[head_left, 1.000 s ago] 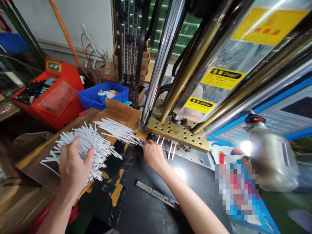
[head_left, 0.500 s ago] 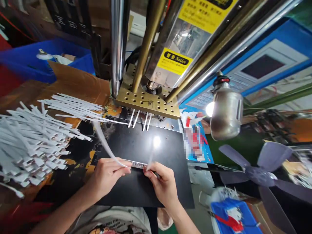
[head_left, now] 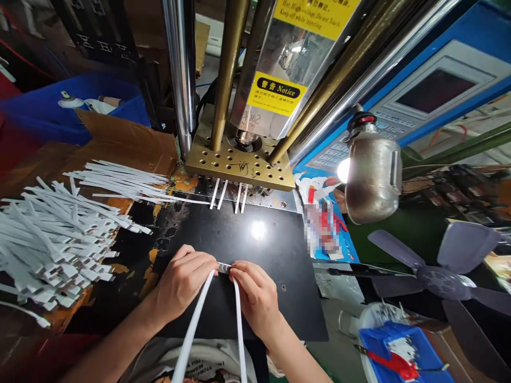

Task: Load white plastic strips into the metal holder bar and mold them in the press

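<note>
A small metal bar with slots (head_left: pixel 224 267) spans the gap between my two hands, over the black work surface (head_left: pixel 295 314). My left hand (head_left: pixel 184 282) is closed on its left end, and a white flat strip (head_left: pixel 193 324) runs down from the fingertips toward my body. Closed at the other end of the bar is my right hand (head_left: pixel 255 292), with a second white strip (head_left: pixel 239 330) hanging below its fingers. The fingers hide both ends of the bar. Ahead, several white strips (head_left: pixel 222 194) stick out from under a brass plate (head_left: pixel 239 165).
A large pile of white strips with metal ends (head_left: pixel 59 244) lies at the left, with more strips (head_left: pixel 120 178) behind it. A metal lamp (head_left: pixel 373 178) hangs at the right, above a fan (head_left: pixel 443 282). Blue bins stand at the far left and lower right.
Both white strips have swung from pointing up and away to hanging down toward my body. My hands have moved closer together, covering more of the bar. The view has shifted slightly.
</note>
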`<control>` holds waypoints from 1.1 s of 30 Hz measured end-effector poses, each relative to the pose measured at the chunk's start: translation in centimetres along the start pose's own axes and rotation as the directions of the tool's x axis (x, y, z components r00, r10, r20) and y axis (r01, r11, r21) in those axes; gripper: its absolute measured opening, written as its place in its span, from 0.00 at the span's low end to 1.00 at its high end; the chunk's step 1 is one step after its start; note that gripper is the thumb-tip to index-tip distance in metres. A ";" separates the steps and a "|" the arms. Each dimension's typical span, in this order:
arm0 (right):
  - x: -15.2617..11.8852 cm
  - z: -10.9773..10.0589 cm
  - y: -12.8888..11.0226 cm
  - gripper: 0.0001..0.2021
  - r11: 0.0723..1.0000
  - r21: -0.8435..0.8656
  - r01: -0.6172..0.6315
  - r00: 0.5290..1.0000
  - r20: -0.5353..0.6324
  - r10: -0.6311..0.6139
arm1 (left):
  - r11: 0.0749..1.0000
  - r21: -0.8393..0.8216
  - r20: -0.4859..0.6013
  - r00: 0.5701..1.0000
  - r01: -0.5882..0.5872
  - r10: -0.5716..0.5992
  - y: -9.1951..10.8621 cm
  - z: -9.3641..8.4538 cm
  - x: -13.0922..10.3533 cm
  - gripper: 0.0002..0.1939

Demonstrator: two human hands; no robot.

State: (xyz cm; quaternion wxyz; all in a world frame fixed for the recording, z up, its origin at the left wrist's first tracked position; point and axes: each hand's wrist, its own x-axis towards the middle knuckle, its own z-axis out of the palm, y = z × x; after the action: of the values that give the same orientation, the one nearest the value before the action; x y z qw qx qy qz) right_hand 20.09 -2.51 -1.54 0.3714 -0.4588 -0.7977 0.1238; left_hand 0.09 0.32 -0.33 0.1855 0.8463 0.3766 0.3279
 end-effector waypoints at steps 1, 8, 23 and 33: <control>0.0 0.1 0.1 0.10 1.000 -0.011 0.012 1.000 0.012 -0.012 | 1.000 0.021 0.002 1.000 -0.008 0.007 0.0 0.0 -0.1 0.10; 1.1 -0.6 1.6 0.10 0.999 0.035 0.031 0.985 0.170 -0.037 | 0.989 0.144 0.068 0.998 -0.016 0.006 -0.1 0.3 -0.1 0.12; 16.4 5.5 3.9 0.11 0.866 -0.499 0.043 0.825 0.506 0.251 | 0.784 0.613 0.224 0.928 0.104 -0.298 -6.8 -9.5 2.2 0.11; 9.2 0.0 4.4 0.08 0.881 -0.455 0.128 0.807 0.564 0.174 | 0.866 0.500 0.274 0.950 -0.010 -0.148 -16.9 -14.4 2.8 0.12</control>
State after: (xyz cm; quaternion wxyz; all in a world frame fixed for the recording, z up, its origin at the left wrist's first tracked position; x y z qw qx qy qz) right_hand 20.14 7.53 0.50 -0.0193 -0.4837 -0.8725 0.0667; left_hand -17.18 14.36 1.67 0.0297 0.8913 0.4454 0.0797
